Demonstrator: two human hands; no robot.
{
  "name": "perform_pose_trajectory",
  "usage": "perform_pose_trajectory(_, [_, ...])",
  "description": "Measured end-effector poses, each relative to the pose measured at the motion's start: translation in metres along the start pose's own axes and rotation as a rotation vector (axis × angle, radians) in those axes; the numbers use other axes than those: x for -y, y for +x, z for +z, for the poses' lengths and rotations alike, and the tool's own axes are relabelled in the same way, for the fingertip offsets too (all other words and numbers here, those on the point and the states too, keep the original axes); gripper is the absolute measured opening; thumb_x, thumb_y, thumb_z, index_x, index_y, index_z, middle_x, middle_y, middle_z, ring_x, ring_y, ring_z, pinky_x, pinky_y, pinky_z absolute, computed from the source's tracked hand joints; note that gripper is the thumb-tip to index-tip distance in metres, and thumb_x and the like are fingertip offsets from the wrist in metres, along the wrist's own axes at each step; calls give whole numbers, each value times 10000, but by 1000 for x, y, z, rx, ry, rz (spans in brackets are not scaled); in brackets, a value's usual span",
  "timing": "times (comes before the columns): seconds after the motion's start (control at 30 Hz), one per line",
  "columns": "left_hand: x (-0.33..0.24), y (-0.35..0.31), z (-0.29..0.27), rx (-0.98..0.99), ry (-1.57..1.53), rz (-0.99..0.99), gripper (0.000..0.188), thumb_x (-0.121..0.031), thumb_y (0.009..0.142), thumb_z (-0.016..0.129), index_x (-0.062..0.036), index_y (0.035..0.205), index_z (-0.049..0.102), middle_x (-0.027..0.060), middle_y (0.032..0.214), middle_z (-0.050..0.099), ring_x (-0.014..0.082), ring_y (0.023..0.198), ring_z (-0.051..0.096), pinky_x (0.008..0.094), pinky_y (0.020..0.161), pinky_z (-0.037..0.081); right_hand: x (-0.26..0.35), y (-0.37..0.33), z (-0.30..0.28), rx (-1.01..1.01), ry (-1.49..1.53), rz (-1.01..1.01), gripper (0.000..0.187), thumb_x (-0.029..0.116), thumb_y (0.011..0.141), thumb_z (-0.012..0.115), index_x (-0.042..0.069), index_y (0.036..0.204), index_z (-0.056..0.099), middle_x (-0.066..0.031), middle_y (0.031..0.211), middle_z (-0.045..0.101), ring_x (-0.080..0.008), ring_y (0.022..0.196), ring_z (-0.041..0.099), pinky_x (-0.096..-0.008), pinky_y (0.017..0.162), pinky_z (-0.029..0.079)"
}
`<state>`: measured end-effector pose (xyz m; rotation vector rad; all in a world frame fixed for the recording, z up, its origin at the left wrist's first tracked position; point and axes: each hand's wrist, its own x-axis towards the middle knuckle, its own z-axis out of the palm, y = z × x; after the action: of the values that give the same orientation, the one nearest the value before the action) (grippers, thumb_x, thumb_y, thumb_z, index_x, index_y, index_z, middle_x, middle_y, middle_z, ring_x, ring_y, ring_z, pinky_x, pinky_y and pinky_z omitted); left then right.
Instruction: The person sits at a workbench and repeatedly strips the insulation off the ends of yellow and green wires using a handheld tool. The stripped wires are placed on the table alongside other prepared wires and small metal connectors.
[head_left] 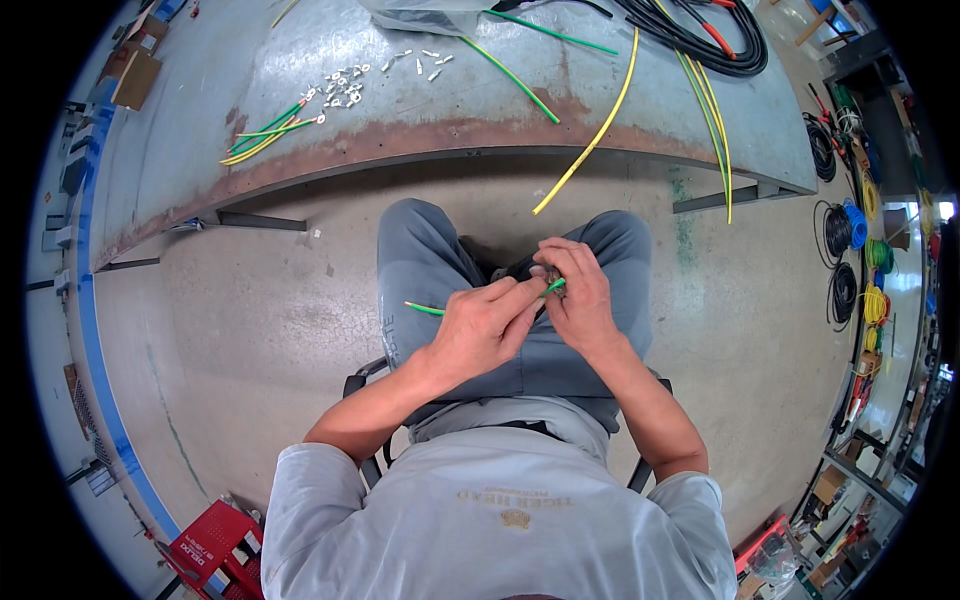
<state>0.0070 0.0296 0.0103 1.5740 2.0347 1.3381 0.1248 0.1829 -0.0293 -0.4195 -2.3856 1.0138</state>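
Note:
Above my lap, my left hand (482, 325) pinches a short green wire (428, 309); one end of it sticks out to the left past the hand. The wire's other end shows bright green between the fingertips of both hands. My right hand (580, 295) is closed around a small dark greyish thing at that end, mostly covered by the fingers, so its kind cannot be made out. On the table ahead lies a bundle of green and yellow wires (262, 140), some with ring terminals on their ends. Loose ring terminals (345, 88) are heaped beside the bundle.
The metal table (440, 100) has a worn front edge before my knees. A yellow wire (590, 150) and others hang over that edge. A black cable coil (740, 50) sits at the far right. Wire coils (875, 255) line the right side; a red stool (205, 545) stands lower left.

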Motion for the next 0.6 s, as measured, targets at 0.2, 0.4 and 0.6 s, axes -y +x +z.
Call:
perform_pose_trajectory(0.2, [-2,-1,-3,36,4,-12,334,-1,931,744,-37,1262,726,94,820,635,294,651,654,412,547,525,0,0,2,-49,-31,1,303,-21,810,803,58,1080,693,-120,1162,697,-369,1029,662,-457,853,547])
perform_pose_trajectory(0.4, [-5,-2,-2,37,-8,-12,351,-2,928,745,-40,1277,730,98,826,640,298,657,661,415,554,531,5,7,-2,-129,-221,-78,233,74,815,885,78,962,705,-94,1151,721,-347,1054,690,-498,907,527])
perform_pose_trajectory(0.6, [-5,-2,1,23,-12,9,344,-4,934,750,-44,1275,737,90,807,627,280,631,640,404,544,516,-3,6,1,-74,-54,-63,259,92,806,909,65,915,676,-109,1118,753,-346,1108,715,-474,968,544])
